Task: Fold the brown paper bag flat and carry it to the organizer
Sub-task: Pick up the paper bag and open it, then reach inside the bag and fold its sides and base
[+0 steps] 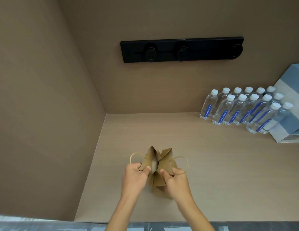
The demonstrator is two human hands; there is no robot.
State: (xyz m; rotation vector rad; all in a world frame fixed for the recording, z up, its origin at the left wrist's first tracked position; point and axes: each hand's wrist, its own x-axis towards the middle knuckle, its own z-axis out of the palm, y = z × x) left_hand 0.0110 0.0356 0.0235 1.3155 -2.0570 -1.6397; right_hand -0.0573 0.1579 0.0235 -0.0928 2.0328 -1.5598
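Note:
A small brown paper bag (158, 165) stands upright on the light wooden counter (212, 172), its mouth open and its side panels creased inward. Two paper cord handles loop out to its left and right. My left hand (135, 175) grips the bag's left top edge, thumb pressed inside the rim. My right hand (176, 180) holds the right top edge the same way, with the right handle across its fingers. The lower part of the bag is hidden behind my hands.
Several clear water bottles (242, 109) with white caps and blue labels stand at the back right. A blue-and-white box (290, 114) stands beside them at the right edge. A black socket strip (181, 50) hangs on the back wall. A brown side wall (45, 114) closes the left.

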